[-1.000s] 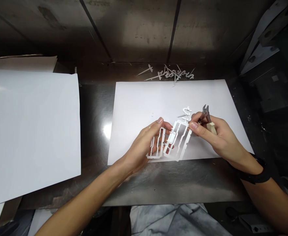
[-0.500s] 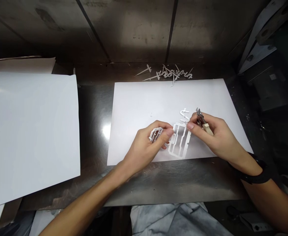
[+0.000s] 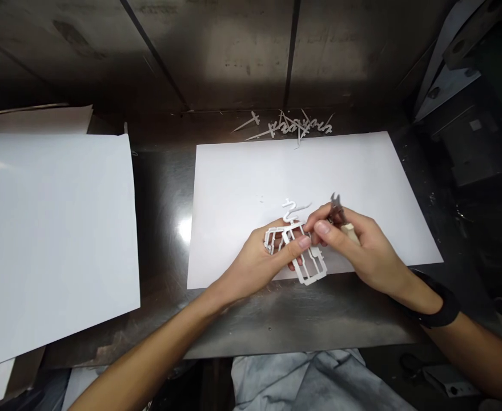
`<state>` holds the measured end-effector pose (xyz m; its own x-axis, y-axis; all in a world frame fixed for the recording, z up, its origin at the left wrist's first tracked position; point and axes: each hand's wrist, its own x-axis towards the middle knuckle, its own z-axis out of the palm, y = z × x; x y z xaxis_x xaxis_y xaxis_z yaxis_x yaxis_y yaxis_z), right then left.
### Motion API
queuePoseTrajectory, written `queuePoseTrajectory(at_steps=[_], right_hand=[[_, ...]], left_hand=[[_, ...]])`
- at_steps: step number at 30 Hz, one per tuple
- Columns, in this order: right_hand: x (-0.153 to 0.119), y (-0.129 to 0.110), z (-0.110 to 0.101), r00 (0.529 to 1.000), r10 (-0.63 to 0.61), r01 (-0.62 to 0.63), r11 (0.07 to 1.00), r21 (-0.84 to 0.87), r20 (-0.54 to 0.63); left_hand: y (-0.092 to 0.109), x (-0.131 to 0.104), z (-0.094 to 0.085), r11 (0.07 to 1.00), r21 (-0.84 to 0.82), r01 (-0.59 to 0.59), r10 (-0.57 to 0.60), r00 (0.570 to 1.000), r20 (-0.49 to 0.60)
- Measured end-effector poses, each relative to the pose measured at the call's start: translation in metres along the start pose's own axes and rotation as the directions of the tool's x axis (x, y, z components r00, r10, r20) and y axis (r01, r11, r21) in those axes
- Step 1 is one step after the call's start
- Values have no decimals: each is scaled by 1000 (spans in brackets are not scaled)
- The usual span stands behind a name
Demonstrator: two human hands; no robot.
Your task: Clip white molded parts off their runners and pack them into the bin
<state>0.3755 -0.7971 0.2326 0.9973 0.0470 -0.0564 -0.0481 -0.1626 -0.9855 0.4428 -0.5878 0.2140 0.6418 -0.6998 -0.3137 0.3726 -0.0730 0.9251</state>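
My left hand (image 3: pixel 257 257) is closed on a white plastic frame (image 3: pixel 314 279) with thin inner bars, its thumb pressed on one long side. A curled white piece (image 3: pixel 289 211) sticks up from the frame's top end. A second, smaller white part (image 3: pixel 270 241) shows between my left thumb and fingers. In my right hand (image 3: pixel 366 251) are small cutters (image 3: pixel 337 210), jaws pointing up and away, with a pale handle. My right thumb and fingertips are at the frame's upper right edge. Whether they pinch it is hard to see.
A white sheet (image 3: pixel 233 177) lies under the hands on the metal table (image 3: pixel 160 240). Beyond its far edge is a pile of thin white plastic scraps (image 3: pixel 297 124). Another large white sheet (image 3: pixel 53 240) covers the left side. A metal wall (image 3: pixel 242 51) stands behind.
The large frame has been turned and now lies across my left fingers under the thumb, its curled piece shifted left. My right hand with the cutters has moved slightly left.
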Motion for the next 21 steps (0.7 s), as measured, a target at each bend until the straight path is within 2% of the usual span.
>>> queuePoseTrajectory(at_steps=[7, 11, 15, 21], right_hand=[[2, 2, -12, 972, -98, 96, 995, -22, -212], [-1, -1, -7, 975, -155, 135, 982, -130, -162], [-2, -3, -2, 959, -251, 217, 950, -223, -134], [-2, -2, -2, 926, -368, 333, 904, -267, -90]], left_hand=[[7, 2, -4, 984, -120, 130, -127, 992, 28], [6, 0, -5, 984, -66, 168, -157, 978, 140], [5, -1, -4, 982, -25, 185, -170, 941, 291], [5, -2, -5, 977, -1, 213, -199, 912, 358]])
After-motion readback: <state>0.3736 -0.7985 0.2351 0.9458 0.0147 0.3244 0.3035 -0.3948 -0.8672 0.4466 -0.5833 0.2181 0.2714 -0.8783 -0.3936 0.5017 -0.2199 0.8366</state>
